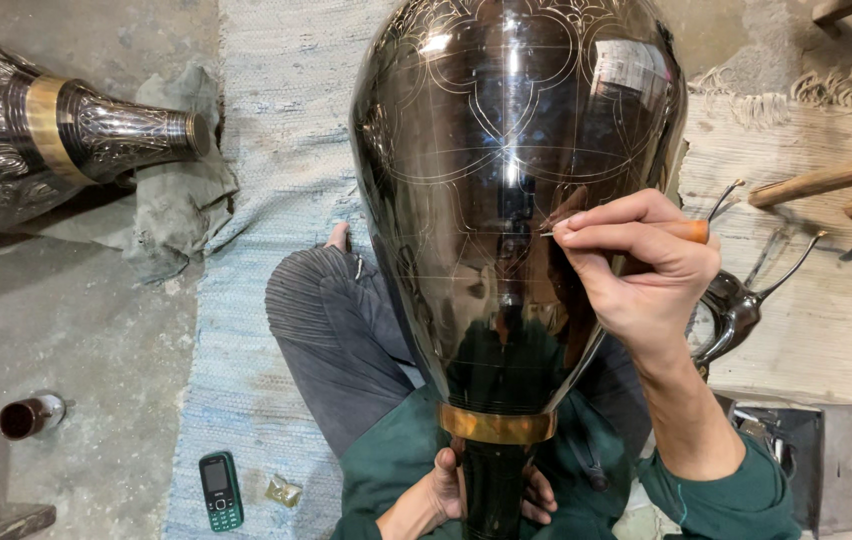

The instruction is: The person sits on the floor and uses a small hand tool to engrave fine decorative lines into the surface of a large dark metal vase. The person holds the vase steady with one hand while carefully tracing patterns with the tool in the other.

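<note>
A large dark polished metal vase [491, 170] with fine engraved line patterns lies across my lap, its brass collar [496, 425] toward me. My right hand [636, 265] pinches a thin scribing tool with an orange handle [694, 231], its tip touching the vase's right side. My left hand [451, 490] grips the vase's dark neck just below the brass collar. My grey trouser leg [331, 340] is under the vase.
A second engraved vase with a brass band [46, 125] lies at the left on a grey cloth. A small cup [28, 415] and a green mobile phone [220, 490] lie on the floor. Calipers [746, 300], wooden handles [816, 182] and a metal box [826, 450] are at right.
</note>
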